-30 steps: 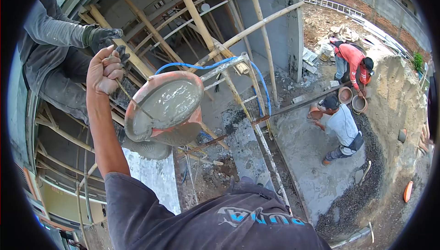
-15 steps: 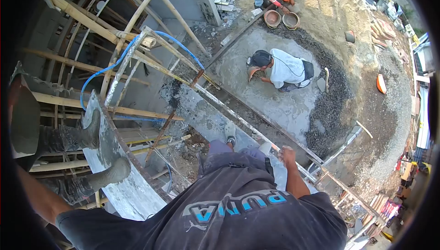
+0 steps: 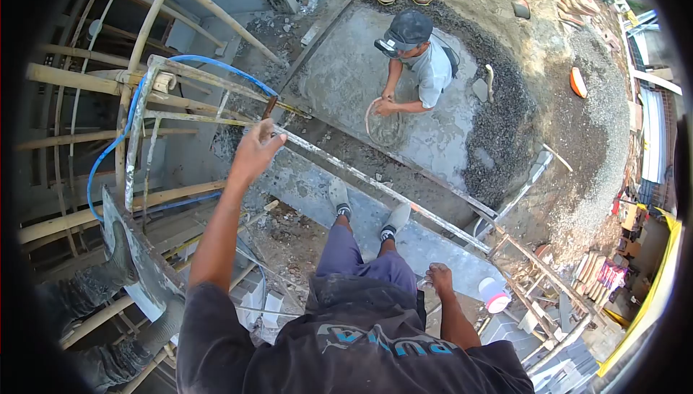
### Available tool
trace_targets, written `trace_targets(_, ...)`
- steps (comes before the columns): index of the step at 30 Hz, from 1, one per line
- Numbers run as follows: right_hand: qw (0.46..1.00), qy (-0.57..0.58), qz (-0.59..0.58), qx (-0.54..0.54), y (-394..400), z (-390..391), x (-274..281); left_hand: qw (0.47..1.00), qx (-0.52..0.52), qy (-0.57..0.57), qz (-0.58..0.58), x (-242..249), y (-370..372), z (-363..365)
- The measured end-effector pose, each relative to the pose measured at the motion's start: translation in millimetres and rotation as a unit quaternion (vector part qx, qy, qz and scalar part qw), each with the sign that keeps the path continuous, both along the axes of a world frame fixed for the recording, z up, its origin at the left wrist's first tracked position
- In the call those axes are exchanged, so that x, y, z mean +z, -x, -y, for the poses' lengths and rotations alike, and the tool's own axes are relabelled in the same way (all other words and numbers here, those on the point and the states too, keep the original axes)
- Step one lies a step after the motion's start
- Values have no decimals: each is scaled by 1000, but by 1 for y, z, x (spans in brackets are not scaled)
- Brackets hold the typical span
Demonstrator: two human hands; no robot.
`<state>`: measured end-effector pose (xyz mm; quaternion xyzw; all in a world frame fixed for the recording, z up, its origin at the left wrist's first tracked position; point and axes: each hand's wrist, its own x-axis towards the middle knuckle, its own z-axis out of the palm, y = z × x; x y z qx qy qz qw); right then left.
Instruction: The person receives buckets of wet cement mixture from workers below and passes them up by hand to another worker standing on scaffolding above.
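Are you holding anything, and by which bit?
Nothing shows in the right hand. The left hand overlaps the lower end of the rusty bar; whether it grips cannot be told.

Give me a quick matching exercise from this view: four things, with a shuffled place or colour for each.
Column one:
1. left hand
2. right hand
3. hose
4. bucket on the slab

Column two:
A. blue
B. beside the purple shorts
C. at the co-worker's hands
D. by the scaffold rail

Pairs: 1-D, 2-B, 3-A, 4-C
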<state>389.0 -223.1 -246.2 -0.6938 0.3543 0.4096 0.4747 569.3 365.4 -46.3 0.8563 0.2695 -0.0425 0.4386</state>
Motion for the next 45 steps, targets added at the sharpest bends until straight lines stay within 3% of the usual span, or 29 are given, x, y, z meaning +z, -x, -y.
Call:
trace_targets(2, 1000, 5, -21, -14, 12, -12, 10, 993, -22, 69, -89, -130, -12, 15)
trace_targets(6, 996, 23, -79, -17, 32, -72, 14, 985, -121, 28, -122, -320, -42, 67)
trace_targets(7, 996, 18, -86, -34, 41, -89, 12, 985, -145, 0, -91, -333, -59, 78)
trace_targets(10, 988, 60, -15, 140, 89, -110, -17, 985, -164, -58, 6, -396, -110, 104)
trace_targets(12, 957, 91, 86, 260, 94, -125, -5, 968, -224, 76, -88, -426, -137, 106)
trace_targets(13, 976, 80, 33, 200, 86, -127, -2, 948, -251, 144, -134, -432, -140, 107)
trace_targets(15, 993, 57, -73, 71, 73, -131, 7, 919, -288, 157, -216, -418, -130, 106)
trace_targets(18, 996, 58, -65, -19, 89, -127, -2, 876, -374, 95, -288, -403, -93, 108)
trace_targets(20, 995, 47, -78, -36, 93, -131, -1, 905, -302, 127, -270, -425, -74, 111)
trace_targets(26, 995, 68, -51, -45, 79, -133, 15, 928, -234, 140, -252, -415, -39, 100)
trace_targets(30, 997, 44, -56, -14, 75, -134, 9, 948, -112, 219, -202, -383, -10, 87)
trace_targets(33, 995, 18, -61, 79, 53, -140, -1, 951, -32, 262, -159, -313, 3, 75)
trace_targets(35, 994, -38, 24, 97, 4, -165, 4, 945, 35, 289, -151, -270, 19, 75)
trace_targets(37, 982, -96, 114, 119, -79, -231, 47, 932, 96, 322, -137, -226, 35, 78)
trace_targets(39, 951, -181, 187, 165, -120, -280, 34, 919, 161, 345, -97, -171, 46, 69)
trace_targets(41, 907, -262, 238, 230, -158, -352, 96, 899, 220, 376, -42, -106, 60, 68)
trace_targets(45, 811, -402, 273, 326, -139, -422, 179, 811, 316, 482, 102, 25, 86, 57)
